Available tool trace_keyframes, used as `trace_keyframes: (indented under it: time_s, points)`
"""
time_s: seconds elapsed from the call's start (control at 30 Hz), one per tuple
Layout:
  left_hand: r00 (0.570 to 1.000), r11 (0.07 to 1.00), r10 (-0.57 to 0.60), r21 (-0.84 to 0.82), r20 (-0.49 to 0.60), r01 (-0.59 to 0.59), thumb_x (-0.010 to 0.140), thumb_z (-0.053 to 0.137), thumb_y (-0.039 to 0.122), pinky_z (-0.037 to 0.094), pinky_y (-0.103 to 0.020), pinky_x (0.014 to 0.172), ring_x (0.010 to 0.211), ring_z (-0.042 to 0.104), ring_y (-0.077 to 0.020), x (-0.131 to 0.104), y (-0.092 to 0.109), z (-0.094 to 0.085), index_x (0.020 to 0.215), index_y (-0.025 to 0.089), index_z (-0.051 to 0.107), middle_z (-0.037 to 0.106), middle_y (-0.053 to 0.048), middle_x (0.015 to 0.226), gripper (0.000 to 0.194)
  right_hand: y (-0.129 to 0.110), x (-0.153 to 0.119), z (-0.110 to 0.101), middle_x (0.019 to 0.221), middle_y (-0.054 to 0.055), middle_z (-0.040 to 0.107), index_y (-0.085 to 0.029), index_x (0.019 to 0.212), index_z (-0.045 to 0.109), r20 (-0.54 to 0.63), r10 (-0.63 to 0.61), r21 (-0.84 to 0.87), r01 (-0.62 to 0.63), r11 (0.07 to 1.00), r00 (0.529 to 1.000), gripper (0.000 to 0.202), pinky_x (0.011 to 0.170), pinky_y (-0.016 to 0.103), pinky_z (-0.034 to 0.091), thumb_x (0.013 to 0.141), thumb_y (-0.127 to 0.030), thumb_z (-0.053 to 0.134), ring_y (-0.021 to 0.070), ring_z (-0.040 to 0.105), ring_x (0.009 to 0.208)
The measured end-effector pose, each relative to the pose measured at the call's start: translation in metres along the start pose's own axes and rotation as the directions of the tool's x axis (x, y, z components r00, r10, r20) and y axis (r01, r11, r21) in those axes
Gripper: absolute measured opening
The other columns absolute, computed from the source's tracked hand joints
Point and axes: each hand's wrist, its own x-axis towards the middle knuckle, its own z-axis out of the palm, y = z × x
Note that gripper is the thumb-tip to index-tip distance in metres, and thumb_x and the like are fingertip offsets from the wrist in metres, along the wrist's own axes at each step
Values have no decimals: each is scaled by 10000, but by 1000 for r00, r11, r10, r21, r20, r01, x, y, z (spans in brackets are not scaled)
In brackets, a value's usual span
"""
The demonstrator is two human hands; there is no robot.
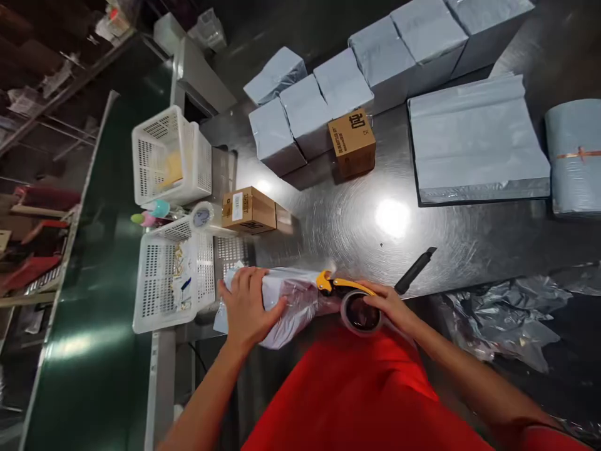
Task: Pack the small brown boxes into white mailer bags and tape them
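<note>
A parcel in a white plastic mailing bag [293, 300] lies at the near edge of the metal table. My left hand [246, 304] grips its left part from above, thumb apart from the fingers. My right hand [389, 304] is closed around a yellow tape dispenser [350, 284] with a large roll of tape [361, 311]. The dispenser's head touches the parcel's right end. Beyond my right hand lies a black utility knife [416, 270]. The parcel's underside and some of my right fingers are hidden.
Two cardboard boxes [248, 211] [352, 141] stand on the table [323, 232]. Several white-wrapped parcels [300, 109] line the back. A stack of mailing bags [476, 141] and a bundled roll [575, 156] sit right. White baskets [201, 275] stand left, beside a green conveyor belt [94, 282].
</note>
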Motion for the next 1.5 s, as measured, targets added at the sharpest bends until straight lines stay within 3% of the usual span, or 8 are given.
trace_keyframes:
  time_s: [0.23, 0.37, 0.47, 0.53, 0.6, 0.9, 1.33, 1.5]
  points:
    - [876, 891, -453, -128, -165, 436, 870, 476, 574, 243, -783, 984, 1323, 350, -480, 14, 50, 13, 1312, 144, 425, 457, -256, 1306, 619, 18, -31, 31, 1224, 39, 689, -259, 1141, 719, -75, -4, 248, 22, 968, 997, 505, 1057, 439, 417, 682, -464, 766, 312, 587, 1175]
    - [984, 984, 77, -145, -162, -101, 858, 481, 597, 138, -733, 1097, 1470, 58, -460, -3, 30, 3, 1463, 210, 259, 204, -236, 1532, 751, 18, -35, 36, 1240, 29, 681, -258, 1166, 706, -47, -38, 277, 49, 960, 998, 467, 1076, 408, 393, 733, -433, 725, 290, 574, 1197]
    - [578, 599, 800, -146, 163, -787, 815, 560, 573, 35, -666, 1159, 1464, 190, -402, 9, 12, -15, 1466, 341, 333, 340, -111, 1548, 727, 24, -47, 33, 1227, 19, 686, -266, 1175, 704, 9, -39, 271, 35, 962, 999, 446, 1077, 404, 389, 763, -435, 697, 284, 581, 1186]
    - [239, 340, 903, -253, 357, -906, 827, 545, 500, 67, -601, 1185, 1370, 395, -338, 28, 8, -23, 1422, 348, 431, 515, -76, 1439, 624, 32, -56, 37, 1231, 9, 686, -275, 1179, 703, 8, -29, 285, 25, 958, 1000, 437, 1082, 403, 385, 770, -428, 689, 280, 577, 1194]
    - [101, 248, 911, -335, 399, -909, 813, 521, 473, 192, -541, 1171, 1221, 528, -314, 48, 11, -25, 1314, 274, 558, 632, -97, 1279, 540, 39, -59, 41, 1217, 13, 694, -265, 1154, 717, -46, 3, 298, 11, 955, 999, 442, 1082, 411, 388, 738, -414, 715, 285, 580, 1188]
    - [911, 898, 399, 157, 102, -411, 860, 433, 483, 409, -435, 783, 868, 591, -302, 83, 56, -2, 915, 178, 672, 676, -119, 876, 391, -39, 41, -7, 1011, 16, 746, -216, 987, 771, -205, -100, 146, 131, 981, 974, 377, 1046, 440, 415, 621, -305, 752, 268, 630, 1064]
    - [971, 972, -235, -43, -55, 233, 892, 401, 498, 403, -622, 924, 1130, 570, -445, 74, 81, 8, 1175, 138, 636, 597, -240, 1268, 515, 60, -61, 44, 1221, 33, 693, -244, 1162, 707, -433, -65, 295, 209, 932, 899, 532, 1054, 439, 437, 661, -415, 764, 311, 599, 1175]
    - [864, 858, 488, -113, -125, -502, 860, 457, 590, 174, -613, 1154, 1474, 171, -394, 44, 53, -14, 1459, 189, 338, 241, -197, 1578, 731, 54, -59, 41, 1200, 32, 706, -248, 1121, 727, -394, -95, 297, 224, 928, 914, 500, 1078, 454, 418, 655, -420, 788, 305, 601, 1180]
